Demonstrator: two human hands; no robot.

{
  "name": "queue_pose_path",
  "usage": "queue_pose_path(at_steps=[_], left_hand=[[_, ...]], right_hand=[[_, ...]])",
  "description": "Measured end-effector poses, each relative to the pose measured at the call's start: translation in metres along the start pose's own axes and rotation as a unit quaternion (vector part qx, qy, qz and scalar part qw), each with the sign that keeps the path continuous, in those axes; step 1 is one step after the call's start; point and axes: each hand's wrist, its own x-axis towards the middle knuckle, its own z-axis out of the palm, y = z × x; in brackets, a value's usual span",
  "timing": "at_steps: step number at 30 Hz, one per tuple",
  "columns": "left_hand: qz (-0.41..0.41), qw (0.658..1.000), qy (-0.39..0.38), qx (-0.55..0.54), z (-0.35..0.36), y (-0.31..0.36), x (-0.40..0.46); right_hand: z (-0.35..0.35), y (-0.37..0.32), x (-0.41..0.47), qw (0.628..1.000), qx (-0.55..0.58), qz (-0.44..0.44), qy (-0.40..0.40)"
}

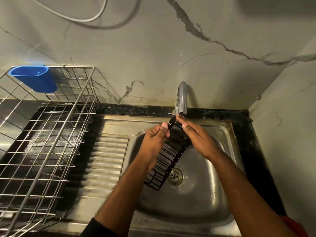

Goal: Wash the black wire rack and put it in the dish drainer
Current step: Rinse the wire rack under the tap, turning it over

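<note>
Black wire rack (168, 154): long, narrow, tilted over sink (196, 207); both hands' fingers clamped on top end.

A curved chrome tap (181, 98) rises from the back edge of the stainless steel sink (193, 199), whose round perforated drain (175, 176) sits near the basin's middle. A ribbed steel draining board (106, 161) adjoins the basin on the left. The black speckled stone desk (253, 134) frames the sink. A blue plastic cup-shaped holder (36, 77) hangs at the far left. Behind stands a grey-veined marble wall (171, 48), with a white cable (95, 17) looping across its top.
</note>
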Motion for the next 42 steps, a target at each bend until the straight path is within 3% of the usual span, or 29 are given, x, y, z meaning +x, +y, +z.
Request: queue_pose_path(at_steps=[5, 9, 11, 14, 16, 21, 24, 29, 31, 36, 40, 42], left_hand=[[-0.041, 0.995, 0.072, -0.050, -0.002, -0.004, -0.006], [-0.046, 0.993, 0.097, -0.052, -0.006, -0.008, -0.004], [-0.035, 0.993, 0.101, -0.059, -0.007, -0.010, -0.005], [-0.011, 0.995, 0.087, -0.054, -0.010, -0.023, -0.007], [0.002, 0.994, 0.095, -0.052, -0.011, -0.029, -0.008], [0.017, 0.991, 0.113, -0.071, -0.020, -0.035, -0.001], [0.028, 0.991, 0.112, -0.064, -0.016, -0.040, -0.006], [0.047, 0.990, 0.125, -0.052, -0.013, -0.040, -0.011], [0.051, 0.989, 0.135, -0.040, -0.016, -0.043, -0.011], [0.096, 0.987, 0.116, 0.049, -0.020, -0.052, -0.017], [0.148, 0.965, 0.105, 0.187, -0.028, -0.058, -0.010], [0.146, 0.963, 0.087, 0.211, -0.029, -0.060, -0.002]], right_hand=[[-0.018, -0.001, 0.015, 0.994, -0.047, 0.093, -0.018], [0.001, -0.015, 0.006, 0.986, -0.134, -0.022, -0.097], [0.008, -0.010, 0.005, 0.981, -0.154, -0.072, -0.096], [-0.005, 0.010, 0.017, 0.984, -0.172, -0.014, -0.035], [-0.012, 0.018, 0.021, 0.974, -0.220, 0.031, -0.036], [0.003, 0.000, 0.012, 0.930, -0.332, -0.117, -0.109], [-0.012, 0.012, 0.025, 0.959, -0.280, -0.015, -0.047], [-0.015, 0.017, 0.028, 0.993, -0.057, 0.104, 0.012], [-0.012, 0.021, 0.028, 0.992, 0.008, 0.117, 0.037], [-0.003, 0.025, 0.024, 0.992, 0.031, 0.104, 0.056], [-0.001, 0.018, 0.015, 0.972, 0.175, 0.123, 0.094], [0.002, 0.018, 0.011, 0.979, 0.133, 0.111, 0.105]])
